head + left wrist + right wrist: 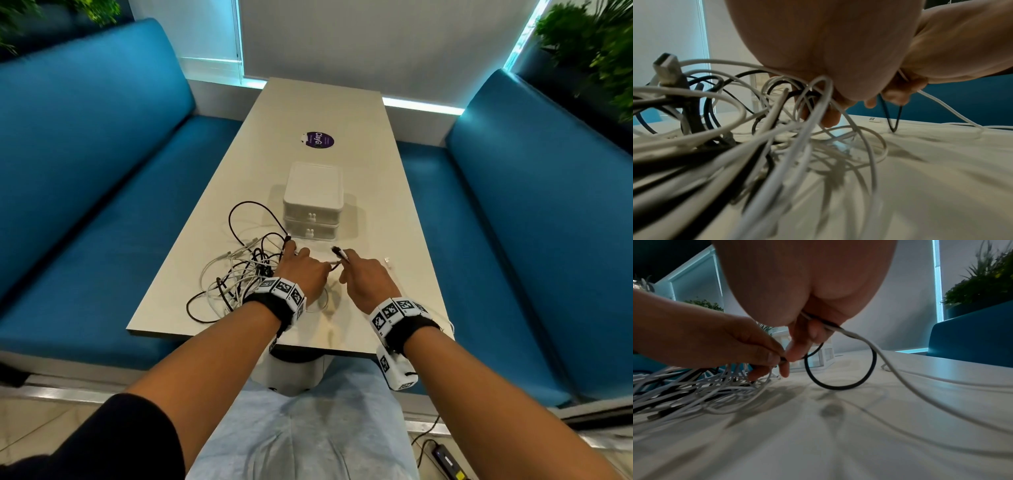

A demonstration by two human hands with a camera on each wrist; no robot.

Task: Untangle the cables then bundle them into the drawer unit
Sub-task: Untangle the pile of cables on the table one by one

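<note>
Head view: cable tangle (236, 274) before drawer unit (312, 202)

A long pale table (322, 113) is flanked by blue benches (102, 164); behind it, bright windows (212, 41) and green plants (596, 44) are seen.

- The right hand (807, 308) hung over the white table (859, 443), its fingers curled round a black cable (840, 387) and a white cable (890, 363).
- The black cable drooped in a loop that touched the tabletop; the white one trailed off to the right.
- The left hand (715, 340) pinched the black cable just beside the right fingertips.
- A tangle of white and black cables (690, 386) lay under the left hand.
- Behind the hands stood the white drawer unit (824, 356).
- A blue seat (972, 340) and a plant (982, 287) showed at right.
</note>
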